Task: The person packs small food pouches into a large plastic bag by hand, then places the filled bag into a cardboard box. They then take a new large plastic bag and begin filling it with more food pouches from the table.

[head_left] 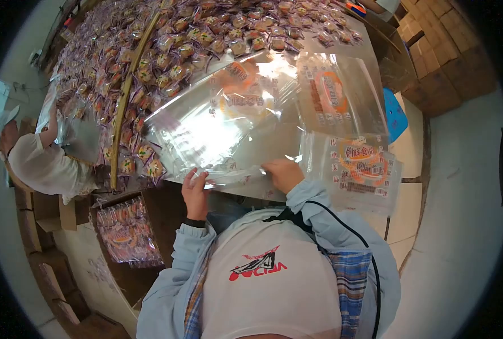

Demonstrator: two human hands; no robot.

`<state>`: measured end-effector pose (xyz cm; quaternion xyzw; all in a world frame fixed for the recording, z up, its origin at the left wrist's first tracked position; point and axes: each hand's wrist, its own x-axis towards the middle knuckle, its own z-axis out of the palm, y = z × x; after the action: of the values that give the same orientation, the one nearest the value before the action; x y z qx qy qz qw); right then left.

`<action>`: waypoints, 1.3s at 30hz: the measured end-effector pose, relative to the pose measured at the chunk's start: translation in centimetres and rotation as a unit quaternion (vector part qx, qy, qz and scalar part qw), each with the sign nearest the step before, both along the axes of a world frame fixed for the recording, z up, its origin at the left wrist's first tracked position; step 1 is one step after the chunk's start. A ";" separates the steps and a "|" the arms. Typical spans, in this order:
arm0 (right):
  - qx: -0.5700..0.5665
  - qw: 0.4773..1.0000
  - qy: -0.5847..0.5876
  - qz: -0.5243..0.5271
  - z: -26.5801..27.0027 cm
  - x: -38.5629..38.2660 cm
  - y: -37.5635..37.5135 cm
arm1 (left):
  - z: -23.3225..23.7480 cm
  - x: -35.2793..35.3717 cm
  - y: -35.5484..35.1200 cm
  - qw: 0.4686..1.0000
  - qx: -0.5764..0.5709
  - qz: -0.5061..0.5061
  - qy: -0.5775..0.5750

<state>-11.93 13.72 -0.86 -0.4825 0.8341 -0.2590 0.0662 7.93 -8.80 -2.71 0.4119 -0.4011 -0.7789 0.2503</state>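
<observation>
A large clear plastic bag [197,133] with orange and red print lies spread on the table in front of me, its surface bright with glare. At the near edge of this bag, my left hand [196,193] pinches the film between thumb and fingers. My right hand [285,174] is closed on the same edge, farther right, its fingertips partly hidden. Beside my right hand rest more flat printed bags [361,166], with another printed bag [333,93] just beyond them.
Many small wrapped snacks [178,70] cover the far and left table, crossed by a long wooden strip [128,85]. An open cardboard box [161,226] with a filled bag [128,231] stands at lower left. Another person [50,161] works at left. Stacked boxes [449,62] and a blue stool [395,114] are right.
</observation>
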 end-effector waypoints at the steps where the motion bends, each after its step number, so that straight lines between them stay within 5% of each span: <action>1: -0.008 1.000 0.002 0.006 0.2 -0.1 0.5 | 0.1 0.4 -0.2 1.000 -0.023 -0.002 -0.016; 4: -0.014 1.000 0.008 0.023 0.2 -0.7 1.4 | -0.3 1.5 -0.6 0.952 -0.275 0.046 -0.128; 9: -0.036 0.993 0.059 0.099 -0.4 -0.8 1.7 | 4.0 -0.1 -0.7 0.719 -0.655 -0.082 -0.217; 13: -0.065 0.981 0.092 0.157 0.2 0.0 1.5 | 4.3 -5.2 -0.3 0.677 -0.682 -0.222 -0.169; 19: -0.077 0.972 0.147 0.165 2.2 1.4 3.1 | 0.1 -9.2 0.5 0.567 -0.676 -0.388 -0.266; 23: -0.052 0.986 0.106 0.122 0.7 1.4 5.5 | -1.4 -9.0 0.4 0.582 -0.674 -0.379 -0.253; 27: -0.050 0.989 0.084 0.109 0.5 1.7 6.3 | 1.3 -9.7 1.3 0.662 -0.626 -0.354 -0.211; 31: -0.054 0.992 0.114 0.029 0.4 1.6 6.7 | 1.3 -10.0 0.3 0.834 -0.451 -0.288 -0.137; 35: -0.095 0.976 0.174 -0.089 2.7 0.5 7.2 | 3.0 -9.7 -0.7 0.839 -0.462 -0.286 -0.034; 39: -0.166 0.951 0.119 -0.233 3.3 -0.8 8.2 | 5.7 -8.7 -1.0 0.922 -0.343 -0.179 -0.014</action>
<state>-12.77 21.89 2.40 -0.3062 0.8703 -0.3426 -0.1772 -0.75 -9.78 2.96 0.2336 -0.7140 -0.6198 0.2269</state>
